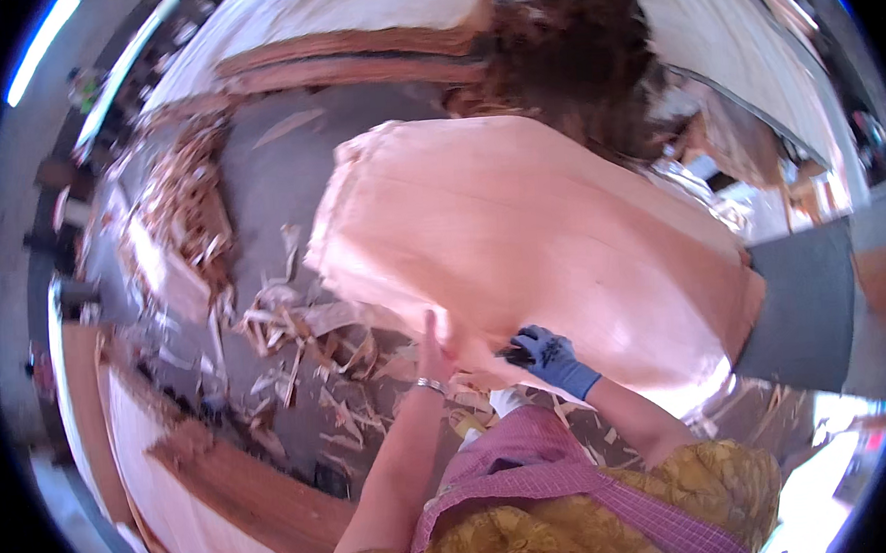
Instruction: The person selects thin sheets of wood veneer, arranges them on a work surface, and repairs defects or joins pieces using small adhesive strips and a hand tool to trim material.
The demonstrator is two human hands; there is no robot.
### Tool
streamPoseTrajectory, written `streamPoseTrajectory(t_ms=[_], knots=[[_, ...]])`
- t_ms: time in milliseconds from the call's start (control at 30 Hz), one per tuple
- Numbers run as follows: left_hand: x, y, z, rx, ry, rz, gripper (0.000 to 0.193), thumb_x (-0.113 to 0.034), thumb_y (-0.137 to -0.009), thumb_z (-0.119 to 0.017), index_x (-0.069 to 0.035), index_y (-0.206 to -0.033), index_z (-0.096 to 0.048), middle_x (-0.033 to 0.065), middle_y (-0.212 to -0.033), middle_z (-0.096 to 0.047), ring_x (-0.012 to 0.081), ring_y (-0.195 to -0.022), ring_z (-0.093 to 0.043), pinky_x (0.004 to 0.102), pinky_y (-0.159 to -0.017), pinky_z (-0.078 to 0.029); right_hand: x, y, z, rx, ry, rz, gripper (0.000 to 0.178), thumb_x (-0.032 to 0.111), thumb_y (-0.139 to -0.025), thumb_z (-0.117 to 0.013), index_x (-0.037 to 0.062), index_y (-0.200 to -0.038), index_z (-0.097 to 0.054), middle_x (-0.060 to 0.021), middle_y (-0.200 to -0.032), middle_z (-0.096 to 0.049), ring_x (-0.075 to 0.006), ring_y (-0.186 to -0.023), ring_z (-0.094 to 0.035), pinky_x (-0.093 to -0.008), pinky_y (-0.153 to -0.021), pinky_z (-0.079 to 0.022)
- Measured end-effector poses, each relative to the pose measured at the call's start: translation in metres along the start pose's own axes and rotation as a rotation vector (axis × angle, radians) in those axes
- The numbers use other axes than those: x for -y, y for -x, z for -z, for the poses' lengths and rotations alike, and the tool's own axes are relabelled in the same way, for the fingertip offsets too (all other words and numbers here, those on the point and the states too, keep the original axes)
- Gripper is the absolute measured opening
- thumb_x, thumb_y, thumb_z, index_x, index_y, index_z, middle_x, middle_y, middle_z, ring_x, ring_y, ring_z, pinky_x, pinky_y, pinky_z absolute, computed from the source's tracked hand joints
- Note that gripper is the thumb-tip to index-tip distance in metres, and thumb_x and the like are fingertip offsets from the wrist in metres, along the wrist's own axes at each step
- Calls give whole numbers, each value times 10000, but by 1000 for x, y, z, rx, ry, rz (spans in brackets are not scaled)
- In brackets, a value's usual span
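A large, thin pinkish-tan wood veneer sheet (520, 212) spreads in front of me, its near part bulging up and its left edge ragged with layers. My left hand (434, 357), bare with a metal band at the wrist, is at the near edge of the veneer, thumb up and fingers closed around that edge; some fingers are blurred. A short way to its right, my right hand (542, 353) wears a blue-grey glove with black fingers. Its fingers are curled on the veneer's near edge, and their tips are hidden.
Torn veneer strips (305, 329) litter the dark floor, with a heap of scraps (194, 204) at the far left. Stacks of veneer stand at the back (351, 56) and near left (244, 487). A dark, blurred mass (572, 59) is beyond the sheet; a grey panel (800, 303) is at the right.
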State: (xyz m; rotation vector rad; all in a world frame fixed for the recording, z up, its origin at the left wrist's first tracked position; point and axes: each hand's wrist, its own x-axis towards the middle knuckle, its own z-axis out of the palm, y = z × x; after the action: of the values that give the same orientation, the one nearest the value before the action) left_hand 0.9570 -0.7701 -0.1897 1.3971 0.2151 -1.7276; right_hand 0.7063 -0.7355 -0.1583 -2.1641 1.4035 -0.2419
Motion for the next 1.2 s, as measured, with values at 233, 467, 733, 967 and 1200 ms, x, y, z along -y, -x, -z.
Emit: streamPoseTrajectory(t_ms=[233, 467, 733, 967, 1200], knots=[[-22, -32, -18, 148, -54, -197, 270, -328, -966, -597, -151, -1170, -612, -30, -1113, -635, 123, -1026, -602, 284, -861, -515, 0, 159, -26, -454, -376, -751, 502, 356, -822, -772, 73, -1193, -586, -127, -1085, -653, -274, -937, -673, -364, -818, -546], [-34, 35, -72, 325, -99, -161, 249, -368, -976, -576, -145, -1036, -669, -5, -1033, -703, 158, -923, -660, 340, -794, -555, -71, 250, -85, -1144, -1701, -1607, 821, 681, -710, -753, 85, -1187, -453, -179, -1133, -592, -326, -852, -711, -323, -363, -384], [-81, 11, 6, 203, -305, -184, 320, -401, -953, -607, -138, -1132, -641, -11, -1056, -696, 122, -907, -653, 309, -683, -551, -80, 217, -104, -1678, -1709, -1581, 435, 489, -774, -802, 142, -826, -545, -25, -566, -530, -172, -384, -483, -318, -326, -359], [-127, -17, 0, 172, -401, -151, 351, -445, -884, -693, -123, -1003, -618, -18, -909, -626, 132, -796, -607, 278, -628, -540, -45, 250, -75, -1787, -1748, -1354, 349, 400, -788, -807, 164, -813, -552, 1, -564, -517, -132, -391, -457, -283, -344, -356], [-90, -35, -56, 172, -805, 46, 370, -451, -850, -728, -135, -1020, -636, 21, -882, -669, 173, -754, -656, 295, -597, -561, 63, 289, -39, -2096, -1413, -1275, 304, 307, -801, -817, 112, -941, -632, 19, -685, -572, -85, -448, -444, -238, -393, -342]])
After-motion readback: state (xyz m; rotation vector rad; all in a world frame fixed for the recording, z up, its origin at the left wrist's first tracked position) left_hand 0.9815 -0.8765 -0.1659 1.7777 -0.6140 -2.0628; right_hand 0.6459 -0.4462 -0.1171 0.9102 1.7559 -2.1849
